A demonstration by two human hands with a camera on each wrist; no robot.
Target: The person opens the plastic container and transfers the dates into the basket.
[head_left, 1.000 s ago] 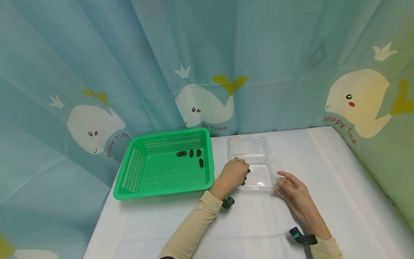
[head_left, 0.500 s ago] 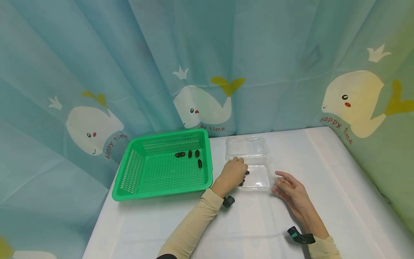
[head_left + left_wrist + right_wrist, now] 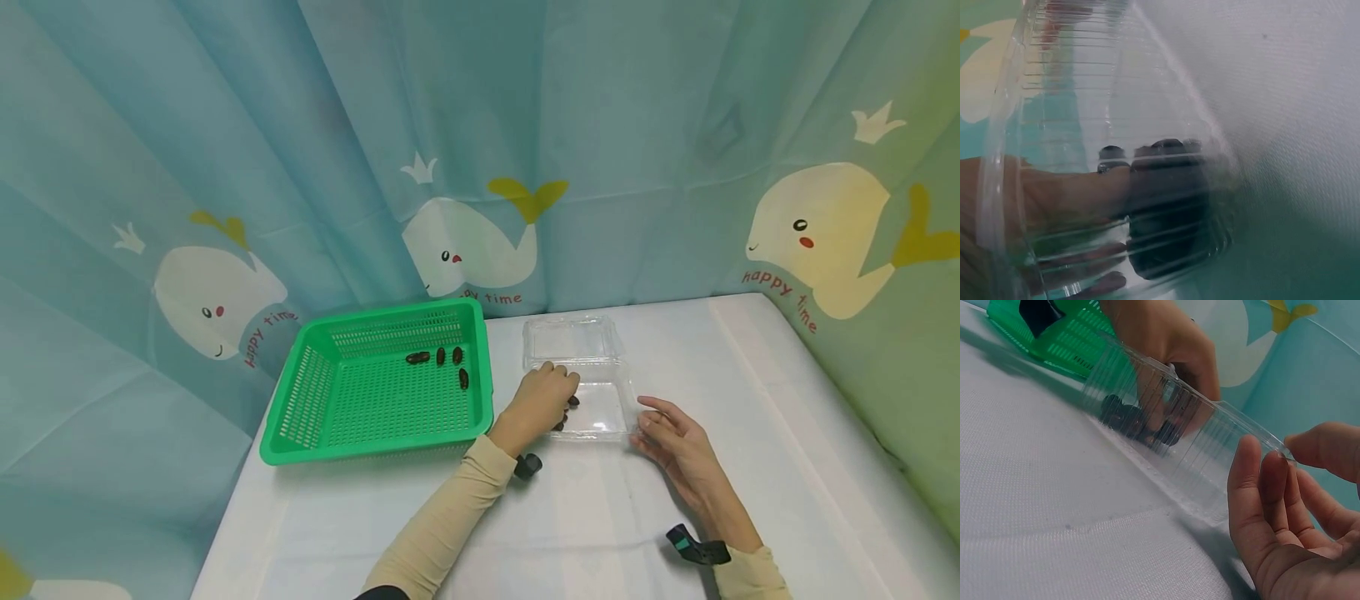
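A clear plastic clamshell box (image 3: pixel 609 408) lies opened out on the table, its lid (image 3: pixel 573 340) folded back. My left hand (image 3: pixel 536 404) reaches into the left side of the box. Its curled fingers pinch a dark, glossy oval fruit, like a date (image 3: pixel 1170 432). More dark dates (image 3: pixel 1113 411) rest beside it against the box wall, partly hidden by the hand. At the near right corner, my right hand (image 3: pixel 682 454) pinches the box rim between its fingers. Through the clear wall, the left wrist view shows a blurred dark date (image 3: pixel 1169 212) very close.
Left of the box stands a green perforated basket (image 3: pixel 375 447) with several dark dates (image 3: pixel 463 379) near its right end. The white-covered table (image 3: pixel 585 525) meets a blue whale-print curtain (image 3: pixel 637 208) behind and at the sides.
The head view has shifted slightly. My left hand has moved a little within the left side of the box, its fingers lately a touch to the right. The right hand keeps its place.
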